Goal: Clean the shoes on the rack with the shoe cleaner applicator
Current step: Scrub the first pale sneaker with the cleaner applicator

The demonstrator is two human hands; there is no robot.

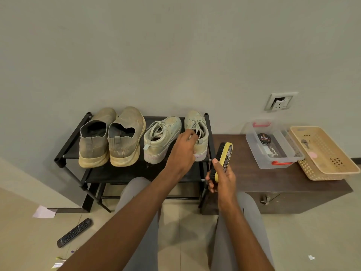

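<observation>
A black shoe rack (64, 153) stands against the wall with two pairs on its top shelf. Two grey-beige slip-on shoes (111, 137) sit on the left. A pale green laced sneaker (162, 135) lies tilted beside them, and its mate (197, 122) stands at the rack's right end. My left hand (181, 151) reaches onto that rightmost sneaker, its fingers curled at the opening by the laces. My right hand (222, 178) grips a yellow-backed shoe brush (224, 155) with black bristles, held upright just right of the rack.
A low dark wooden cabinet (273, 184) sits right of the rack, carrying a clear plastic box (273, 161) with a polish tin (264, 138) inside and a beige basket (328, 163). A remote control (74, 232) and paper scraps lie on the tiled floor. A wall socket (281, 101) is above the cabinet.
</observation>
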